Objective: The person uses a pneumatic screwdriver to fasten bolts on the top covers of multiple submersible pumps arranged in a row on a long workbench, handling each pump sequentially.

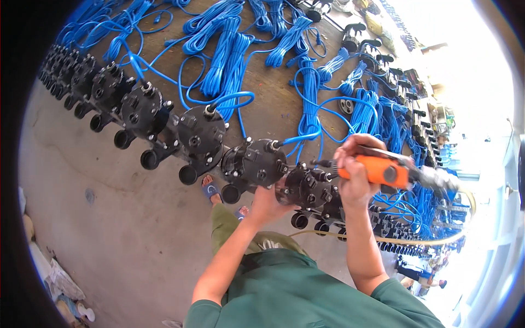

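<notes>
My right hand (pixel 356 183) is closed around an orange air-powered driver (pixel 377 171), its narrow tip pointing left over the row of black pumps. A tan air hose (pixel 437 240) trails from the driver's back end. My left hand (pixel 266 206) grips the near side of a round black pump (pixel 307 187), with its fingertips partly hidden behind the housing. Left of it stands another black pump (pixel 254 164), with a blue cable coming out of its top cover. Whether the driver's tip touches a screw cannot be made out.
Black pumps (pixel 199 139) line the table's near edge, their round outlets jutting toward me. Coiled blue cables (pixel 224 60) cover much of the brown tabletop (pixel 273 104). Another row of black pumps (pixel 377 52) stands along the far side. Sacks (pixel 57 276) lie on the floor at lower left.
</notes>
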`<state>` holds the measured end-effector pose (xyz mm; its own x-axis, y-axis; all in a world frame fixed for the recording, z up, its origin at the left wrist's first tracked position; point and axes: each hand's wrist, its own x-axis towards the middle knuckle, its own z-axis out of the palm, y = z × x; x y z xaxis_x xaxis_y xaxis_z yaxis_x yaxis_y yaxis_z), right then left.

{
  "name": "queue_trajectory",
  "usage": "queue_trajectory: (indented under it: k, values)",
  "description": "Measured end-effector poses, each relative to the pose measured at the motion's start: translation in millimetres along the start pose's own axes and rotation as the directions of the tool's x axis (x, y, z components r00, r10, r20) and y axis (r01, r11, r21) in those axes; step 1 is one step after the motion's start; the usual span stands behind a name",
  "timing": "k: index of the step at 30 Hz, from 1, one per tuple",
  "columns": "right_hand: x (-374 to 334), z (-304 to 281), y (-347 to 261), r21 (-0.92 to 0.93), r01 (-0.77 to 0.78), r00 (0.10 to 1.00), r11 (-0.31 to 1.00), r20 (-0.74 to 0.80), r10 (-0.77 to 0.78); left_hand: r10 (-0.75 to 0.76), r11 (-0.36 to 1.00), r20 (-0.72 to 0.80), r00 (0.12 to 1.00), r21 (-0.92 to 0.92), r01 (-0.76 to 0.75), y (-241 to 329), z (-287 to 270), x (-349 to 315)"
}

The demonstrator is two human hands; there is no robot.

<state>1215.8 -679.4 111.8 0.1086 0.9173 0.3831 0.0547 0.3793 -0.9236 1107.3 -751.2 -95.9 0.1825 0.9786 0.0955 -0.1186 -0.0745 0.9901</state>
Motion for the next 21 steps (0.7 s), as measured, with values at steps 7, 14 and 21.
queue_trajectory:
  k: [7,14,21]
  values:
    - [-8,-4,26,-0.004,-0.18,0.98,0.984,0.089,0.18,0.179,0.983,0.058,0.982,0.039,-0.181,-9,-4,17]
    - [-1,-27,-1,0.2,-0.075,0.995,0.977,0.074,0.061,0.268,0.954,-0.002,0.963,0.137,-0.265,1,11,25]
    - [-27,-84,-9,0.311,-0.001,0.984,0.95,-0.166,0.055,0.135,0.916,-0.103,0.985,0.393,-0.085,11,27,-4]
